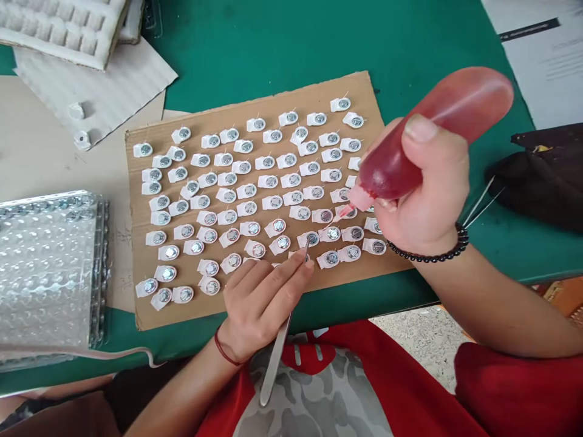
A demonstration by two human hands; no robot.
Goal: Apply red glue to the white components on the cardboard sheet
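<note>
My right hand (pixel 432 176) is wrapped round a squeeze bottle (pixel 410 145) of red liquid, tilted with its thin tip pointing down and left. Close under that tip lie small white tabbed pieces with round silver centres, such as one piece (pixel 333 233) in the lower right rows. In my left hand (pixel 264 297) is a pair of metal tweezers (pixel 276 364), pinched between thumb and fingers. Their point touches or nearly touches another silver-centred piece (pixel 311 239). Several such pieces sit in rough rows on a brown cardboard sheet (pixel 255 243); my hands hide a few.
Stacked clear plastic trays (pixel 45 273) stand at the left. White foam trays (pixel 59 30) and a white sheet (pixel 132 79) with two loose pieces lie at the upper left. On the right are a dark cloth-like item (pixel 537 182) and printed paper (pixel 542 67). The table (pixel 273 36) is green.
</note>
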